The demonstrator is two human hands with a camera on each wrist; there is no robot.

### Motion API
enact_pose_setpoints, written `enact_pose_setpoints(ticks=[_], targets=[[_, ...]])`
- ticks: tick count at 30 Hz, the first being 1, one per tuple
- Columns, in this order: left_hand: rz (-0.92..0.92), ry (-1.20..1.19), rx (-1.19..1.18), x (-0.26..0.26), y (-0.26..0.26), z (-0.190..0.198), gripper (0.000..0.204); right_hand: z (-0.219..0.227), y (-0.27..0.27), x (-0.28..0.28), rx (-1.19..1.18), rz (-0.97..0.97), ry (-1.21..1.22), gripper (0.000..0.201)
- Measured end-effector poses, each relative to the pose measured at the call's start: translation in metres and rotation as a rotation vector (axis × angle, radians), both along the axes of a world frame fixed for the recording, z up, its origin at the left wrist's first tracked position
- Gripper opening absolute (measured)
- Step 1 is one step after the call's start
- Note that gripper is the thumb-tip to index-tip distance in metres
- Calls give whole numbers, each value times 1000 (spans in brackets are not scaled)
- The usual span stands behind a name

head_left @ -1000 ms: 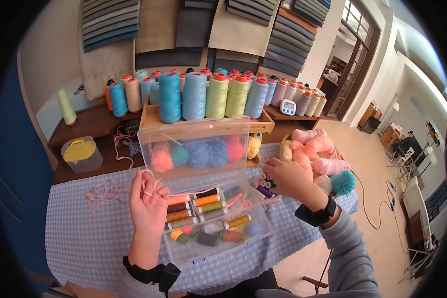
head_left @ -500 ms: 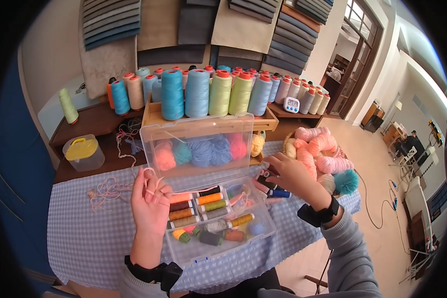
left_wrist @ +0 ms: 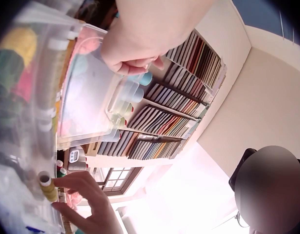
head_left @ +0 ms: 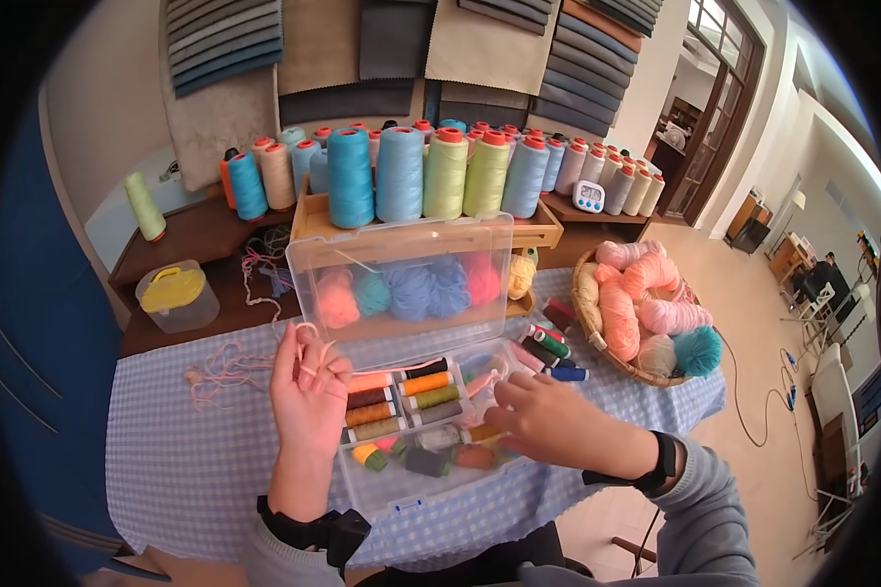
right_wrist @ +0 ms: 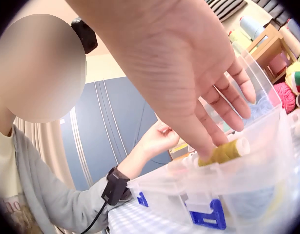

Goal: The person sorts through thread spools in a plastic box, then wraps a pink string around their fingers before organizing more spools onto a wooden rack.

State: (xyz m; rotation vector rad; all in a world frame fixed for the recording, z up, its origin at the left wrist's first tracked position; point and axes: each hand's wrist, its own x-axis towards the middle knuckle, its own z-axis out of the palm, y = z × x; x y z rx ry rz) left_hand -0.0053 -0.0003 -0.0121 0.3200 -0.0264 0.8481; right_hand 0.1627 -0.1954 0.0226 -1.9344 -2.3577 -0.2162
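Right hand at a mustard spool, left hand looped with pink yarn

In the centre right of the head view, the person's right hand reaches over an open clear plastic box. The right wrist view shows its thumb and forefinger close together, pinching a mustard-yellow thread spool with white ends; the other fingers extend loosely. The spool is at the box's right front part.

The left hand, left of centre, is raised palm up, its fingers curled and holding a thin strand of pale pink yarn looped over them. Below and to its right, orange, olive-green and other coloured spools lie in rows in the box.

Right of centre, a dark-green spool and a blue spool lie beside the box on a blue-and-white checked tablecloth. Further right, a round wicker basket holds peach, pink and teal yarn. Tall thread cones stand across the upper middle.
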Motion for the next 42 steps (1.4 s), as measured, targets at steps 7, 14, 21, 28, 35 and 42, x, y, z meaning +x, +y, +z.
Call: enact_pose_setpoints(ticks=[7, 14, 21, 28, 35, 42], targets=[[1, 9, 7, -1, 0, 1, 21, 7, 3, 9, 87, -79, -81, 17], [20, 17, 11, -1, -2, 4, 20, 11, 13, 58, 234, -325, -80, 20], [21, 9, 0, -1, -1, 2, 21, 8, 25, 30, 157, -166, 113, 38], [36, 23, 24, 0, 4, -3, 23, -4, 56, -1, -72, 26, 135, 40], [22, 38, 49, -1, 3, -2, 23, -10, 73, 3, -163, 11, 138, 48], [31, 50, 62, -1, 3, 0, 22, -6, 84, -9, -295, -3, 102, 40]])
